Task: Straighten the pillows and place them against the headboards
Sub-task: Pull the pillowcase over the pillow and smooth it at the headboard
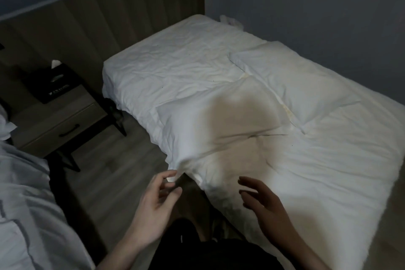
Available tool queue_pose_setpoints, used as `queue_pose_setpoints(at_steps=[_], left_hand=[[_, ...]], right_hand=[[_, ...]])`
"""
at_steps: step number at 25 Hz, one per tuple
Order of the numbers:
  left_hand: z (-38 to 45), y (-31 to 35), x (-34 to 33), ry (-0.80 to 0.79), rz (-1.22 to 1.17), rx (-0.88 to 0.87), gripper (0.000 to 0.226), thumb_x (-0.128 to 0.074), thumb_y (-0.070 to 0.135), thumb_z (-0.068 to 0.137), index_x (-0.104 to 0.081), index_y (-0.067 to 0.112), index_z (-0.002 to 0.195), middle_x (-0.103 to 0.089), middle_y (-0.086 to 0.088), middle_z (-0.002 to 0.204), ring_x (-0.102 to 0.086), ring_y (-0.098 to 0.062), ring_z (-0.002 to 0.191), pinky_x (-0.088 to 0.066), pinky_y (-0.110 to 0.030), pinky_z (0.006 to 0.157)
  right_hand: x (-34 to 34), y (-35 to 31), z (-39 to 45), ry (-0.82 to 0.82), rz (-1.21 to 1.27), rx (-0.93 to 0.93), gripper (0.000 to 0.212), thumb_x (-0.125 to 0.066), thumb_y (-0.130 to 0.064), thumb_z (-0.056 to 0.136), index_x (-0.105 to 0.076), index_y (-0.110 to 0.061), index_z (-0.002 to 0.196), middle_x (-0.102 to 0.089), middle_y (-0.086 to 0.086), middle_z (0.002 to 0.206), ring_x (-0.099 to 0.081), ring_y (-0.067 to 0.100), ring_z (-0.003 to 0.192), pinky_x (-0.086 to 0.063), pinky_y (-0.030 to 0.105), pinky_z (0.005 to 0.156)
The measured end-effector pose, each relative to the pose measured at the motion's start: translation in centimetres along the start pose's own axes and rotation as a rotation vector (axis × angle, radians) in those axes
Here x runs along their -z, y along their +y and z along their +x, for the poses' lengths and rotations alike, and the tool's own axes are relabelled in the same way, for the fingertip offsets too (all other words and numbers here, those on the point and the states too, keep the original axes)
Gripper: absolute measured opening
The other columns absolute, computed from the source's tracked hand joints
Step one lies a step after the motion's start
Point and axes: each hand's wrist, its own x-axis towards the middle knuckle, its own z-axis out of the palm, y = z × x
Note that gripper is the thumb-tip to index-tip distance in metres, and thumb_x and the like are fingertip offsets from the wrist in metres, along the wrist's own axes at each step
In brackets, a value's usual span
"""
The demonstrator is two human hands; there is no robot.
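While hovering loose-fingered and empty, left hand (156, 198) and right hand (262, 201): nearing soft, light near pillow (219, 114); likely gripping opposite corners toward headboard (105, 17).

Two white pillows lie flat on the white bed, both well short of the wooden headboard (105, 17) at 10–11 o'clock. Near pillow (214, 116): rumpled, skewed diagonally, at frame centre, its near corner hanging over the bed's edge toward 6–7 o'clock; a brownish shadow covers its middle. Far pillow (291, 81): smoother, at 2 o'clock from the first, lying just beside it with long edges roughly parallel; whether they touch cannot be told.
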Motion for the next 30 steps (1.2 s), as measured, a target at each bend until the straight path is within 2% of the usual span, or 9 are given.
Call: queue_pose_setpoints(at_steps=[6,9,12,18,23,25,27,29,30], left_hand=[[13.7,-3.6,0.8,-0.054,0.069,0.119,0.03,-0.066,0.03,0.089,-0.065,0.028,0.118,-0.07,-0.001,0.116,-0.068,-0.005,0.1,-0.051,-0.01,0.077],[22.7,-6.0,0.1,-0.173,0.12,0.233,0.025,-0.069,0.024,0.093,-0.063,0.019,0.117,-0.069,-0.006,0.12,-0.069,-0.021,0.105,-0.05,-0.019,0.075],[31.3,-9.3,-0.9,-0.295,0.296,0.313,0.026,-0.069,0.021,0.096,-0.061,0.017,0.12,-0.065,-0.009,0.128,-0.063,-0.024,0.111,-0.048,-0.03,0.09],[44.3,-15.7,-3.4,-0.489,0.499,0.578,0.078,-0.069,0.053,0.086,-0.05,0.004,0.144,-0.054,-0.018,0.148,-0.056,-0.034,0.132,-0.046,-0.037,0.105],[48.6,-18.8,-7.0,-0.35,0.121,1.009,0.144,-0.086,0.077,0.046,-0.026,0.012,0.16,-0.043,-0.007,0.159,-0.047,-0.035,0.141,-0.044,-0.047,0.106],[49.7,-21.9,-7.9,-0.337,-0.007,1.036,0.16,-0.089,0.078,0.025,-0.03,0.014,0.159,-0.048,-0.008,0.155,-0.053,-0.035,0.134,-0.046,-0.049,0.11],[49.2,-19.3,-7.4,-0.319,-0.063,0.994,0.148,-0.095,0.069,0.036,-0.034,0.011,0.158,-0.051,-0.012,0.152,-0.056,-0.038,0.13,-0.048,-0.052,0.11],[48.3,-15.7,-6.6,-0.263,-0.055,0.881,0.116,-0.092,0.05,0.066,-0.037,0.002,0.156,-0.05,-0.016,0.153,-0.055,-0.037,0.132,-0.047,-0.045,0.109],[47.8,-14.1,-6.3,-0.247,-0.055,0.803,0.108,-0.091,0.045,0.068,-0.042,-0.002,0.153,-0.052,-0.016,0.152,-0.055,-0.035,0.132,-0.047,-0.04,0.107]], right_hand=[[-0.7,-1.9,9.0,0.094,0.016,-0.03,0.031,-0.067,-0.016,0.099,-0.07,-0.036,0.123,-0.071,-0.022,0.126,-0.07,0.004,0.114,-0.057,0.043,0.099],[-1.8,-0.8,13.4,0.19,0.041,-0.112,0.03,-0.066,-0.016,0.1,-0.07,-0.035,0.122,-0.071,-0.022,0.125,-0.07,0.006,0.112,-0.058,0.039,0.096],[-3.8,0.4,17.5,0.311,0.079,-0.218,0.028,-0.068,-0.016,0.098,-0.071,-0.036,0.117,-0.073,-0.017,0.122,-0.072,0.013,0.11,-0.061,0.04,0.091],[-8.2,3.2,25.3,0.443,0.092,-0.446,0.026,-0.067,-0.02,0.098,-0.068,-0.036,0.119,-0.071,-0.012,0.123,-0.07,0.012,0.109,-0.061,0.045,0.093],[-11.3,6.1,28.6,0.486,0.169,-0.616,0.028,-0.066,-0.023,0.098,-0.067,-0.029,0.125,-0.069,-0.007,0.123,-0.07,0.019,0.108,-0.062,0.044,0.091],[-11.9,6.4,29.0,0.489,0.177,-0.646,0.028,-0.066,-0.025,0.097,-0.066,-0.031,0.125,-0.069,-0.008,0.123,-0.07,0.02,0.109,-0.062,0.045,0.092],[-12.1,6.1,29.1,0.499,0.193,-0.654,0.029,-0.065,-0.025,0.098,-0.065,-0.03,0.127,-0.067,-0.007,0.124,-0.069,0.02,0.11,-0.061,0.044,0.091],[-12.0,5.2,28.9,0.507,0.203,-0.641,0.031,-0.065,-0.024,0.098,-0.064,-0.028,0.128,-0.067,-0.006,0.125,-0.069,0.02,0.111,-0.061,0.041,0.088],[-11.9,4.7,28.9,0.512,0.201,-0.63,0.031,-0.065,-0.023,0.098,-0.064,-0.028,0.128,-0.066,-0.005,0.126,-0.068,0.02,0.112,-0.061,0.039,0.086]])
